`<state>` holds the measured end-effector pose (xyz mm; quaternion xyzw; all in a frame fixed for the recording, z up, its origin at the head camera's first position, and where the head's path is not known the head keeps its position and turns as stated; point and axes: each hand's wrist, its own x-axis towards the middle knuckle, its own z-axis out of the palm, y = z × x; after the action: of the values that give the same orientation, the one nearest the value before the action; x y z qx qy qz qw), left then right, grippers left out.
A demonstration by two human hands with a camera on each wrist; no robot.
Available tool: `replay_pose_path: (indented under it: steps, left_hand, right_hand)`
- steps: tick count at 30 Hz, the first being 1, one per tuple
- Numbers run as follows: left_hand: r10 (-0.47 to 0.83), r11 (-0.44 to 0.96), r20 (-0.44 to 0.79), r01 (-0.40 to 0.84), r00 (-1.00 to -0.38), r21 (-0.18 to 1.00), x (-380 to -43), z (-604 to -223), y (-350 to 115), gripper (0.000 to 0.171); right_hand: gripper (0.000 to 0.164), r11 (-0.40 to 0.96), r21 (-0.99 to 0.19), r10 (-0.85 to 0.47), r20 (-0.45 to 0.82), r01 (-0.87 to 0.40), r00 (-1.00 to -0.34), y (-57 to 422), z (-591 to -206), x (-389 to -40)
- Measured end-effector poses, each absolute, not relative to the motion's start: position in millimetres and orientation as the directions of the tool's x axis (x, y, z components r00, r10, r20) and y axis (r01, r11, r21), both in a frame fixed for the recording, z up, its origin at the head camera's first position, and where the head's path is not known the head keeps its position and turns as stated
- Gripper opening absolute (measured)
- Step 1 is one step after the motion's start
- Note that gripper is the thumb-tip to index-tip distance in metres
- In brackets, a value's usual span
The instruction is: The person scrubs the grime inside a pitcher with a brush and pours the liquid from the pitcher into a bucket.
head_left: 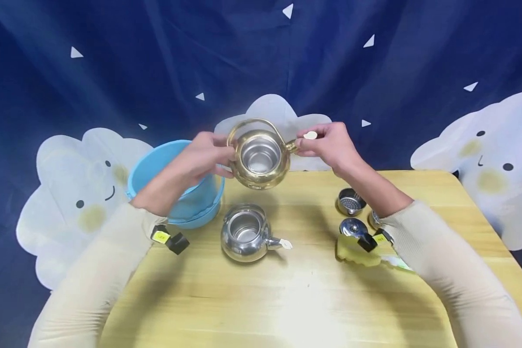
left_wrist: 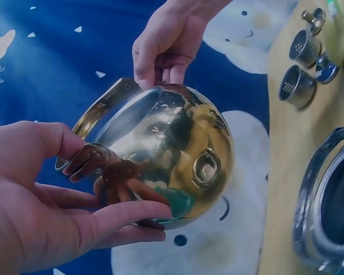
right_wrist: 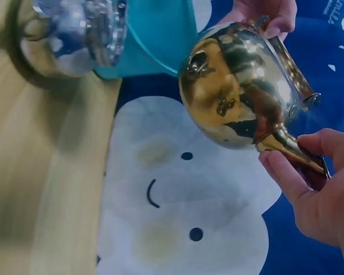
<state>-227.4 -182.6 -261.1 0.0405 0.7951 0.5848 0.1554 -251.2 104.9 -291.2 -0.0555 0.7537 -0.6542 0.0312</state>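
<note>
A shiny gold teapot (head_left: 261, 180) is held up above the table's far edge, its lidless opening tipped toward the head camera. On its left side my left hand (head_left: 210, 154) grips it where the handle joins the body, with fingers against the round wall (left_wrist: 160, 132). My right hand (head_left: 326, 145) pinches the spout (right_wrist: 286, 146), which carries a white tip (head_left: 311, 135). Below, a silver teapot (head_left: 243, 253) stands lidless on the table, its spout pointing right with a similar white tip (head_left: 285, 244).
Behind my left forearm stands a light blue bucket (head_left: 174, 150). Under my right forearm lie a perforated metal strainer (head_left: 350, 202), a silver lid (head_left: 353, 227) and a yellow cloth (head_left: 356, 252). The wooden table (head_left: 226, 299) ends at a dark blue curtain (head_left: 243, 53) with cloud figures.
</note>
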Motion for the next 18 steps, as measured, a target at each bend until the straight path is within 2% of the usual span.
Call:
replay_pose_path:
  steps: [5,12,18]
  left_hand:
    - [0.209,0.294,-0.173,-0.106,-0.962,0.950,-232,-248,-195,0.049]
    - [0.169,0.299,-0.122,-0.067,-0.978,0.952,-233,-238,-213,0.041]
    - [0.095,0.331,-0.076,-0.040,-0.993,0.943,-231,-231,-224,0.037]
  right_hand:
    - [0.025,0.119,-0.991,-0.154,0.043,-0.062,-0.987,88,-278,-266]
    - [0.028,0.248,-0.967,-0.180,0.010,-0.056,-0.984,66,-262,-276]
    - [0.028,0.290,-0.957,-0.201,-0.035,-0.025,-0.979,49,-248,-280]
